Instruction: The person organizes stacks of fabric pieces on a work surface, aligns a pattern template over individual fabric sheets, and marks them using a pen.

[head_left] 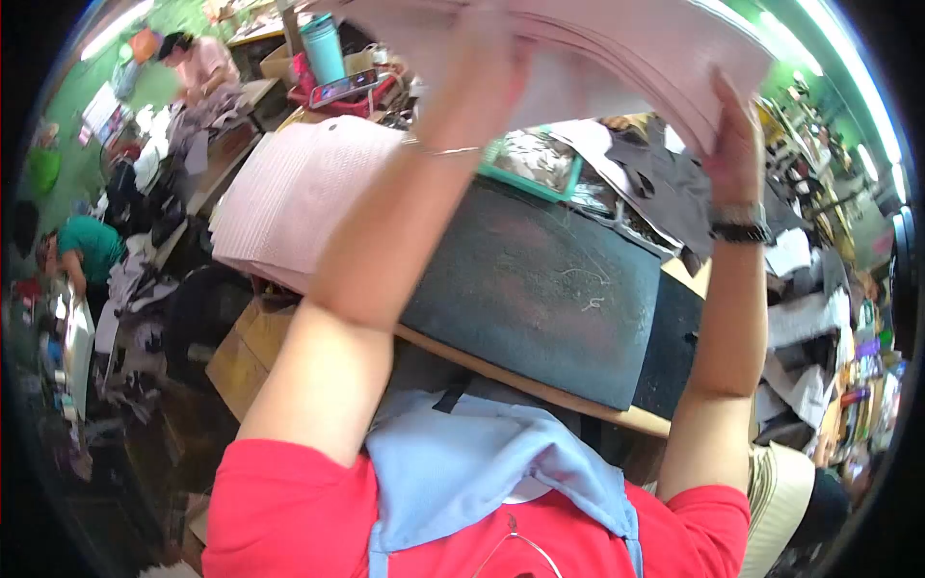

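A thick bundle of pale pink sheets [617,48] is raised above the work table, bent into a curve. My right hand [734,140] grips its right edge, thumb along the outer side. Toward the bundle's left part, my left hand [493,67] is closed on the sheets; it is smeared by motion and its fingertips are hidden. Under my forearms lies a dark, worn board [540,289] with loose threads on it. Left of the board, a fanned stack of pink sheets [299,188] rests partly behind my left forearm.
Behind the board stands a green basket [540,188] with pale scraps. A phone [344,87] leans near a teal tumbler [323,48]. Dark cut pieces [665,183] lie at the back right. Two people, one in pink [207,63] and one in green [92,249], are at the left.
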### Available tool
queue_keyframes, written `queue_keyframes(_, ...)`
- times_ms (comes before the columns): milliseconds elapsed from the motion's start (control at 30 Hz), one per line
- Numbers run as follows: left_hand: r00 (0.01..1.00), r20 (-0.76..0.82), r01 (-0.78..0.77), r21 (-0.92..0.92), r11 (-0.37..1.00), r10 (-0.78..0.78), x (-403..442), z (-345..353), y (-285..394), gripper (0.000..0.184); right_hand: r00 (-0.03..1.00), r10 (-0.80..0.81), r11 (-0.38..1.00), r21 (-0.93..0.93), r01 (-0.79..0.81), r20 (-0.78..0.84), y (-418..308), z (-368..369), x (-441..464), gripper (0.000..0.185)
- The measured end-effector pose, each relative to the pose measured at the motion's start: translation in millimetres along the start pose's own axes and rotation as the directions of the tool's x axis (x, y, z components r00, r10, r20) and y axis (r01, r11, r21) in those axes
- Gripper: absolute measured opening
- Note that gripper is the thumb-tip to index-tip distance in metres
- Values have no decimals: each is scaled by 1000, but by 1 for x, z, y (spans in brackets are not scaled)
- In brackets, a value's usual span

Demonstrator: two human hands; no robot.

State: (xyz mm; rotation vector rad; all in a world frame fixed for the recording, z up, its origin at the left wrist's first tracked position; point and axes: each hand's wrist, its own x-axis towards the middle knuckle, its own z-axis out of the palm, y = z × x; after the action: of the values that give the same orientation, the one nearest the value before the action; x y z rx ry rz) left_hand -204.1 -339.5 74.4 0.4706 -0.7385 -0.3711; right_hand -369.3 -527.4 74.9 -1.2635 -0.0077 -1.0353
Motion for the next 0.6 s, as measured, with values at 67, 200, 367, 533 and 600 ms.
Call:
queue_keyframes(67,990,-64,127,38,991,-125,1,-3,-34,25,993,78,997,-12,-79,-85,1,-50,-8,37)
queue_keyframes(200,967,-59,250,37,967,-248,-60,-23,-102,28,947,270,955,-75,-286,-173,35,-155,-68,39)
queue_keyframes(367,527,-155,798,-248,549,-836,-185,-66,-124,101,760,540,701,-306,-644,-363,93,-255,-162,58)
queue_keyframes(533,878,166,347,425,836,-449,-268,-95,38,66,617,644,540,-303,-785,-453,78,-222,-171,64)
queue_keyframes(600,941,320,-217,820,530,-110,-312,-160,76,38,813,352,390,-717,-578,-464,67,-193,-171,63)
